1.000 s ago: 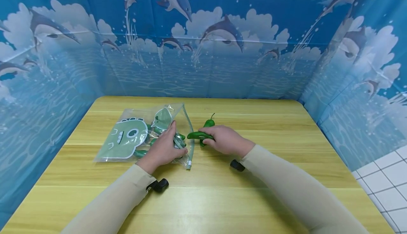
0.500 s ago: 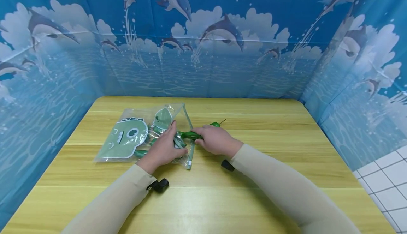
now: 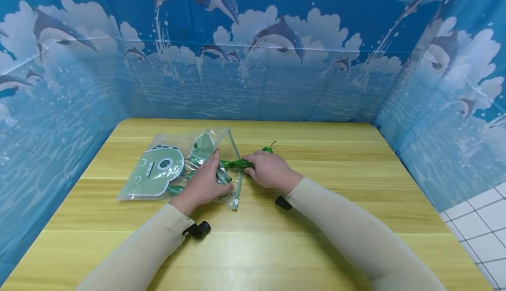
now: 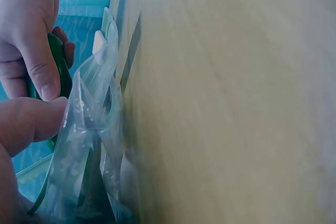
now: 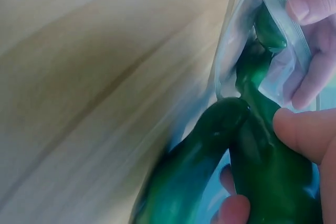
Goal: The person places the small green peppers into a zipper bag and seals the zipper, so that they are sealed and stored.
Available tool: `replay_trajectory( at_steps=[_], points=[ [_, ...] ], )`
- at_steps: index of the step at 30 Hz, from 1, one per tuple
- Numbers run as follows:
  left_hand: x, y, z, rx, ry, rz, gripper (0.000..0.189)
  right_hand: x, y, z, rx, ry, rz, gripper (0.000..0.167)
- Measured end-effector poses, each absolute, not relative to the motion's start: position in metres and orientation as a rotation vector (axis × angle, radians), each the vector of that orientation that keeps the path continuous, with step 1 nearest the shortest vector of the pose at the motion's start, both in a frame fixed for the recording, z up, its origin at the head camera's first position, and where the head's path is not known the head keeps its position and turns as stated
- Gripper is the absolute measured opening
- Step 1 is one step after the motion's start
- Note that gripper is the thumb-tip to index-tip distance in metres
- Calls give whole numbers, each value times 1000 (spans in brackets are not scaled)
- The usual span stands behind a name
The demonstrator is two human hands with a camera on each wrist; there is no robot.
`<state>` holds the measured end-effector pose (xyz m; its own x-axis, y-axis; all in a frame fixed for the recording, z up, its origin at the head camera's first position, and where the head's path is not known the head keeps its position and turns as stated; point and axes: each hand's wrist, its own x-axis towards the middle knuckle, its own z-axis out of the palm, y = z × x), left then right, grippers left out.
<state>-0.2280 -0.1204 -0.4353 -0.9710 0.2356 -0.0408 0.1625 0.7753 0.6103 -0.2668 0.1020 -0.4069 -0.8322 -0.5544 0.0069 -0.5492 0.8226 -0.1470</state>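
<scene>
A clear zip bag with a green cartoon print lies on the table, its mouth towards the right. Several green peppers show inside it. My left hand pinches the bag's zip edge between thumb and fingers. My right hand grips a green pepper, whose front end is at the bag's mouth. Beside it in the right wrist view is another green pepper. In the head view this second pepper is mostly hidden behind my right hand, with its stem showing.
The wooden table extends around the bag and both hands. A blue dolphin-print curtain encloses its back and sides. White floor tiles show at the right. Black wrist cameras sit under both wrists.
My right hand has moved left with its pepper, bringing the pepper's end to the bag's mouth. The second pepper is now mostly covered by that hand. My left hand stays on the bag.
</scene>
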Motion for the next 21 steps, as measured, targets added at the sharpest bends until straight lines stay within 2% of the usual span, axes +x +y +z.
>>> replay_trajectory(
  at_steps=[21],
  points=[
    [-228, -122, -435, 308, 2841, 973, 118, -271, 80, -412, -936, 2787, -270, 63]
  ],
)
